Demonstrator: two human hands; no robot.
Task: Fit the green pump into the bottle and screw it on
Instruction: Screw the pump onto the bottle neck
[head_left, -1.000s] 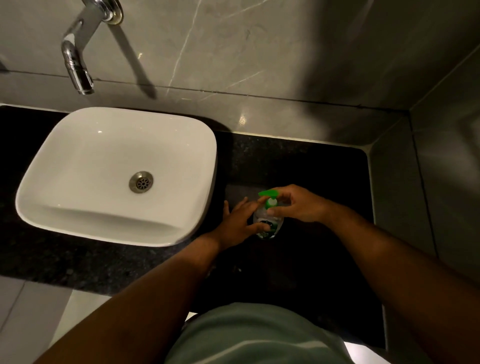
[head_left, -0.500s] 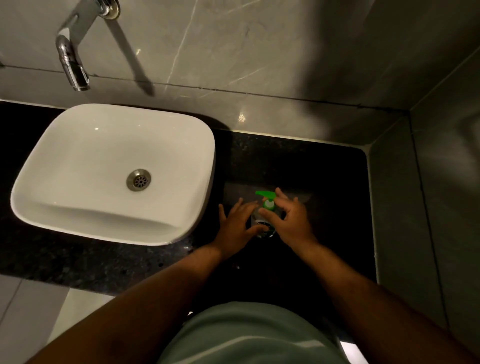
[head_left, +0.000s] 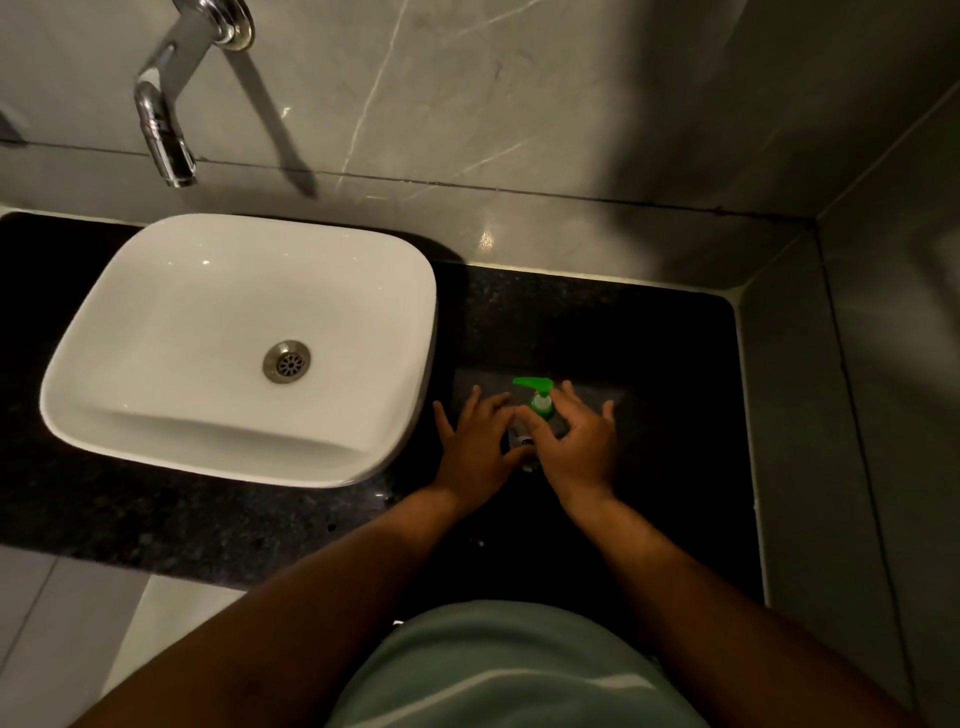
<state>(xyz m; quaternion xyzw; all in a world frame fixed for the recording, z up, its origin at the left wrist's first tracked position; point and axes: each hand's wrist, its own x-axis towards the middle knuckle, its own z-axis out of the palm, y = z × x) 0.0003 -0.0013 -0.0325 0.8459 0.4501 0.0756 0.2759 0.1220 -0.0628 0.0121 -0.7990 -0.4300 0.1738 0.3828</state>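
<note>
The left hand (head_left: 475, 447) is half open, its fingers spread and curved around the left side of the small clear plastic bottle (head_left: 523, 441), with the thumb touching the bottle low at the front; it holds the bottle upright on the black speckled stone counter (head_left: 597, 332). The right hand (head_left: 576, 447) is more closed at the thumb and first finger, which pinch the collar of the green plastic pump (head_left: 537, 397) that sits in the bottle neck, while its other fingers stand loose and point to 12 o'clock. The pump nozzle points to about 10 o'clock, toward the white ceramic basin (head_left: 156, 291). The bottle stands at 3 o'clock from the basin, near its right edge but apart from it. The chrome wall tap (head_left: 166, 130) hangs at 12 o'clock over the basin's left part. Compared with half a second ago, the right wrist has turned so the fingers point more upward and are more spread, and the nozzle keeps nearly the same direction. The left hand has stayed on the bottle.
</note>
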